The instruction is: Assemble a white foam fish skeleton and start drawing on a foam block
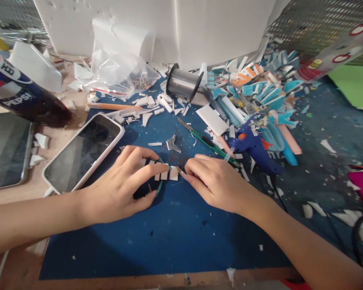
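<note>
White pieces [173, 173] form a row on the near side of the grey spool [184, 83], its long axis running from beneath the left hand [117, 181], fingers spread, toward the right hand [214, 179], which pinches a slim pointed tool [182, 172].

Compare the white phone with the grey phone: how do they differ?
The white phone has a pale rim and overlaps the blue mat; the grey phone has a darker rim and lies off it. The picture's left edge cuts the grey phone, not the white phone. Both screens look dark.
</note>
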Demonstrator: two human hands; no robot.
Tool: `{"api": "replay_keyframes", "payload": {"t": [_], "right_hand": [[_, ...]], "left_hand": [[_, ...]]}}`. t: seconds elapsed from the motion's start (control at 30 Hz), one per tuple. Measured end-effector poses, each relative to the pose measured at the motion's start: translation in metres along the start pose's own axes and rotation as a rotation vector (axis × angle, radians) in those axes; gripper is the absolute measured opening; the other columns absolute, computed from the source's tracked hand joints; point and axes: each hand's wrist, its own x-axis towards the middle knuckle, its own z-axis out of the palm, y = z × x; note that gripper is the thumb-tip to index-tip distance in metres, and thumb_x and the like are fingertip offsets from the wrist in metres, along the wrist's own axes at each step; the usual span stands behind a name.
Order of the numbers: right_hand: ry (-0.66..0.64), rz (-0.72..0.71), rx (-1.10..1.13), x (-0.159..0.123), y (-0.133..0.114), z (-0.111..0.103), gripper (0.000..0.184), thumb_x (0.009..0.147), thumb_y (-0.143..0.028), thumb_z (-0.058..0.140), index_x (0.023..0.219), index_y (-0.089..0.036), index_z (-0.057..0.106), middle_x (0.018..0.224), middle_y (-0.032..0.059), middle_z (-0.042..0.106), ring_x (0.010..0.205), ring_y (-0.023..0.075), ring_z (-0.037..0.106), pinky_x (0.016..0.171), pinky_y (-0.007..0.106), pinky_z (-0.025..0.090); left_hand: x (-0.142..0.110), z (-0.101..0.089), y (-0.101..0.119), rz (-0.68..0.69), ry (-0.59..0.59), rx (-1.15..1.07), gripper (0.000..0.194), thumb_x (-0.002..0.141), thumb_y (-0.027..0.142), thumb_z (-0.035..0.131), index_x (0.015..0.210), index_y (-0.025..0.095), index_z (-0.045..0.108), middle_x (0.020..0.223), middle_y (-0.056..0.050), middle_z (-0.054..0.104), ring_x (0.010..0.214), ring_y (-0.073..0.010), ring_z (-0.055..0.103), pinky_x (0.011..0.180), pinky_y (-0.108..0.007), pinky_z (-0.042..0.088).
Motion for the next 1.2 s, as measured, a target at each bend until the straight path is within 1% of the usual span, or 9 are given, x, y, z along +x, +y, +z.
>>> {"api": "replay_keyframes", "payload": {"t": [0.13,0.23,0.33,0.43,0.5,0.6,0.7,0.9,1.2], "right_hand": [[0.008,0.032,0.046,-0.001,-0.001,-0.001,0.016,0.096,-0.021,0.043,0.08,-0.019,0.044,0.069,0.0015,0.051,0.058,0.0133,0.046,0.053,0.026,0.033],[0.016,0.062,0.093,-0.001,0.001,-0.002,0.01,0.095,-0.021,0.044,0.086,-0.02,0.043,0.069,-0.0003,0.05,0.054,0.0118,0.042,0.051,0.025,0.033],[0.07,0.048,0.11,-0.002,0.004,-0.002,0.001,0.093,-0.019,0.044,0.093,-0.019,0.043,0.067,-0.0018,0.046,0.055,0.0127,0.04,0.051,0.026,0.033],[0.169,0.008,0.085,-0.003,0.005,-0.001,0.012,0.091,-0.017,0.045,0.103,-0.018,0.044,0.072,0.0004,0.046,0.066,0.0161,0.045,0.061,0.028,0.039],[0.205,-0.001,0.061,-0.003,0.003,-0.001,0.022,0.089,-0.02,0.05,0.11,-0.017,0.044,0.083,0.0043,0.048,0.078,0.0193,0.047,0.071,0.033,0.042],[0.203,0.005,0.069,-0.003,-0.002,0.0,0.041,0.083,-0.029,0.06,0.119,-0.016,0.044,0.099,0.0093,0.045,0.091,0.0236,0.045,0.081,0.04,0.042],[0.202,0.03,0.056,-0.001,-0.007,0.004,0.05,0.081,-0.034,0.062,0.124,-0.016,0.045,0.104,0.0097,0.04,0.095,0.0248,0.043,0.087,0.043,0.041],[0.202,0.028,-0.004,0.004,-0.009,0.011,0.048,0.083,-0.039,0.062,0.124,-0.017,0.049,0.104,0.0098,0.039,0.093,0.0253,0.039,0.085,0.042,0.039],[0.166,0.01,-0.017,0.005,-0.009,0.008,0.035,0.086,-0.036,0.062,0.115,-0.017,0.057,0.096,0.0077,0.041,0.089,0.024,0.037,0.082,0.039,0.037]], "left_hand": [[0.001,0.0,0.0,0.007,0.028,-0.042,0.037,0.087,0.012,0.056,0.12,0.011,0.041,0.113,-0.014,0.051,0.104,-0.0257,0.047,0.09,-0.041,0.043],[0.0,0.0,-0.001,0.007,0.033,-0.045,0.038,0.087,0.012,0.056,0.121,0.009,0.039,0.114,-0.015,0.05,0.105,-0.0262,0.047,0.09,-0.041,0.043],[-0.001,0.001,-0.001,-0.009,0.032,-0.049,0.039,0.087,0.012,0.056,0.121,0.008,0.038,0.114,-0.016,0.05,0.105,-0.0267,0.047,0.091,-0.041,0.043],[0.0,0.001,0.0,-0.029,0.038,-0.059,0.042,0.086,0.013,0.056,0.122,0.007,0.036,0.115,-0.017,0.05,0.106,-0.0268,0.047,0.092,-0.041,0.042],[0.0,0.001,0.0,-0.03,0.048,-0.064,0.043,0.086,0.014,0.056,0.122,0.007,0.035,0.115,-0.017,0.049,0.106,-0.0267,0.047,0.092,-0.041,0.042],[0.001,0.001,0.0,-0.038,0.053,-0.08,0.046,0.083,0.017,0.059,0.121,0.007,0.036,0.115,-0.018,0.048,0.107,-0.0276,0.047,0.091,-0.041,0.042],[0.0,0.0,0.0,-0.051,0.053,-0.085,0.048,0.081,0.018,0.061,0.12,0.006,0.036,0.114,-0.018,0.048,0.107,-0.0285,0.046,0.09,-0.042,0.043],[-0.001,-0.002,0.001,-0.054,0.046,-0.091,0.049,0.078,0.014,0.059,0.12,0.007,0.035,0.114,-0.019,0.048,0.107,-0.0291,0.046,0.09,-0.043,0.044],[0.0,-0.002,0.001,-0.059,0.045,-0.074,0.045,0.082,0.015,0.056,0.121,0.007,0.034,0.113,-0.018,0.048,0.104,-0.0286,0.046,0.087,-0.044,0.045]]}}
